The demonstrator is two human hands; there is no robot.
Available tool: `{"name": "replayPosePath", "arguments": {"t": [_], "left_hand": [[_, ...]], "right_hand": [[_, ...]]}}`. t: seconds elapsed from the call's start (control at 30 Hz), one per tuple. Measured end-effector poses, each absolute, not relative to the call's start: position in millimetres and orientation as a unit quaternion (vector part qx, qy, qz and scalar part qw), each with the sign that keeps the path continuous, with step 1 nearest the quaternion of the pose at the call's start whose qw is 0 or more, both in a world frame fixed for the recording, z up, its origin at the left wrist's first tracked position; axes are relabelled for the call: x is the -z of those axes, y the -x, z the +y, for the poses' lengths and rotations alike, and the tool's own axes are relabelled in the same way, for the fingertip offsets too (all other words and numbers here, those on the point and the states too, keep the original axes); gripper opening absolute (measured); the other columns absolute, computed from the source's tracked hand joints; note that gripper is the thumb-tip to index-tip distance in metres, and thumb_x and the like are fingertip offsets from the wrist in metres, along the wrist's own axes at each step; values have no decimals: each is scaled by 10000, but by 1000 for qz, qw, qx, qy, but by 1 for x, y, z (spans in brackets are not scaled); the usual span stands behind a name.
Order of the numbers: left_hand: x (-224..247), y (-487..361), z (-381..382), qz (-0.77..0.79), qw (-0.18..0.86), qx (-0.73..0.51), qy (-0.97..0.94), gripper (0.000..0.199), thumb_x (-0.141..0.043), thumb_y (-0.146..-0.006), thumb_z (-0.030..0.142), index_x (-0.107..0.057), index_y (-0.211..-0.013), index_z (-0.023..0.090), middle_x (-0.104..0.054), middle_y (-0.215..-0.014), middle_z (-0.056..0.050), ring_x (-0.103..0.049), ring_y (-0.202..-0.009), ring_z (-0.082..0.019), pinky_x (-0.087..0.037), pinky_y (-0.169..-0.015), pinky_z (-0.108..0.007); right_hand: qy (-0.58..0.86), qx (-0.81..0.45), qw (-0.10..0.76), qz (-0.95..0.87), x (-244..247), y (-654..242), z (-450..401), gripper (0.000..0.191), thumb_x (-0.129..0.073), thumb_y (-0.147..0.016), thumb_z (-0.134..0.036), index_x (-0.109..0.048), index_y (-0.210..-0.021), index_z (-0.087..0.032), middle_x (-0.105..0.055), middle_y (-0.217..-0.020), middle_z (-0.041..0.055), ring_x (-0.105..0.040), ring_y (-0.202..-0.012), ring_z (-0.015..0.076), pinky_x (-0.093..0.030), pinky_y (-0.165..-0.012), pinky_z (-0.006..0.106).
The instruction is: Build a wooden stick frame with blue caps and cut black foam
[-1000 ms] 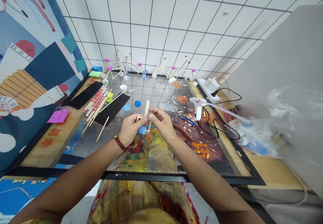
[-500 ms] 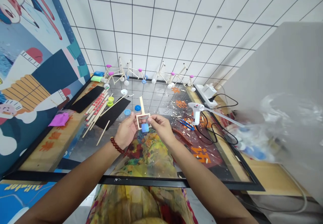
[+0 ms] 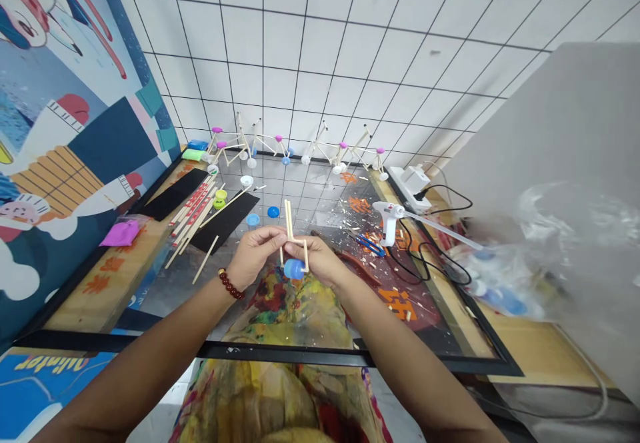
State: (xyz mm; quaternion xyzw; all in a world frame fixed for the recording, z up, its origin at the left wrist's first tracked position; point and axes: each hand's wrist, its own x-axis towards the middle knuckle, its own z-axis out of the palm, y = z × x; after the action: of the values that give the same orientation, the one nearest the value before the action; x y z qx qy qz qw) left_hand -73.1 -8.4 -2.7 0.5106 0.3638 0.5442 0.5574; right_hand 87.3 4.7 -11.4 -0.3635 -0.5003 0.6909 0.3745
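Above the near part of the table, both my hands grip a small frame of wooden sticks [image 3: 289,220]. Two sticks stand side by side at its far end, and a blue bottle-cap wheel [image 3: 294,269] sits between its two near legs. My left hand [image 3: 259,254] pinches the frame near its left corner, thumb and fingers closed. From the other side my right hand [image 3: 320,260] holds it, with the thumb at the crossbar; some of its fingers are hidden behind the frame. Beyond the hands lie a dark blue cap [image 3: 273,212] and a light blue cap [image 3: 253,220].
Wooden sticks [image 3: 193,220] lie at left by a yellow-green tub [image 3: 220,198] and black sheets [image 3: 173,194]. Stick models [image 3: 240,146] line the wall. At right are a glue gun [image 3: 389,220], blue-handled cutters [image 3: 370,244], a power strip [image 3: 411,186] and stick scraps.
The stick frame has turned and shifted slightly to the right. My fingers have moved in closer around its crossbar, and the blue wheel shows from another side.
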Motion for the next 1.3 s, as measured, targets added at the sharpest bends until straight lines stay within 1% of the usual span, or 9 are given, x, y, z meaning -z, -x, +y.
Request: {"name": "replayPosePath", "arguments": {"t": [0.1, 0.27, 0.37, 0.53, 0.63, 0.83, 1.03, 1.17, 1.3], "left_hand": [[4, 74, -6, 397, 523, -561, -504, 159, -734, -746, 327, -718, -714, 172, -700, -805, -23, -615, -822, -166, -462, -838, -303], [8, 76, -5, 440, 531, -495, -529, 213, -734, -736, 367, -704, -706, 158, -681, -688, -25, -608, -704, -167, -475, -747, -312], [9, 74, -6, 437, 553, -457, -543, 252, -734, -735, 398, -696, -717, 150, -672, -670, -26, -612, -680, -166, -483, -727, -314], [6, 68, -8, 392, 619, -472, -490, 355, -801, -673, 367, -700, -950, 170, -710, -847, -38, -648, -757, -168, -502, -775, -330], [8, 67, -9, 381, 623, -459, -506, 327, -838, -625, 306, -722, -891, 157, -723, -867, -52, -645, -774, -168, -491, -780, -316], [9, 66, -11, 399, 607, -448, -522, 293, -795, -676, 385, -745, -844, 151, -735, -812, -67, -648, -743, -181, -491, -730, -310], [6, 74, -4, 472, 601, -432, -479, 311, -746, -703, 449, -728, -728, 139, -695, -691, -68, -563, -554, -127, -412, -514, -243], [6, 82, 3, 503, 590, -391, -496, 300, -753, -682, 432, -726, -712, 135, -658, -624, -50, -540, -533, -122, -399, -494, -229], [4, 85, 4, 526, 541, -378, -536, 316, -735, -694, 458, -715, -674, 143, -619, -547, -26, -509, -473, -113, -355, -442, -215]], "right_hand": [[396, -633, 454, -486, 10, -89, 9, 384, -763, -644, -552, -756, -783, -194, -689, -707, 20, -589, -663, 151, -449, -656, 286], [389, -566, 521, -507, 1, -97, 11, 329, -761, -680, -496, -755, -856, -218, -688, -772, 5, -583, -748, 150, -454, -746, 296], [385, -559, 514, -525, -4, -99, 9, 289, -785, -664, -461, -737, -781, -201, -647, -692, -15, -537, -656, 123, -435, -676, 273], [395, -549, 511, -530, -5, -97, 8, 304, -759, -689, -470, -678, -651, -180, -584, -602, -24, -488, -584, 112, -411, -617, 264], [403, -558, 519, -507, -3, -96, 9, 293, -765, -674, -467, -678, -648, -188, -579, -594, -21, -485, -579, 117, -412, -612, 264], [409, -567, 517, -494, 2, -95, 11, 296, -760, -664, -478, -683, -667, -192, -593, -616, -7, -493, -598, 126, -423, -625, 270], [427, -539, 544, -481, 6, -97, 16, 331, -729, -706, -472, -704, -898, -203, -639, -762, -2, -520, -675, 121, -426, -684, 265], [454, -512, 554, -473, 11, -99, 20, 356, -710, -706, -491, -694, -902, -194, -622, -750, -6, -481, -638, 115, -405, -642, 263], [450, -493, 555, -496, 12, -99, 20, 347, -691, -718, -491, -687, -894, -192, -643, -788, 12, -514, -693, 139, -426, -681, 279]]}}
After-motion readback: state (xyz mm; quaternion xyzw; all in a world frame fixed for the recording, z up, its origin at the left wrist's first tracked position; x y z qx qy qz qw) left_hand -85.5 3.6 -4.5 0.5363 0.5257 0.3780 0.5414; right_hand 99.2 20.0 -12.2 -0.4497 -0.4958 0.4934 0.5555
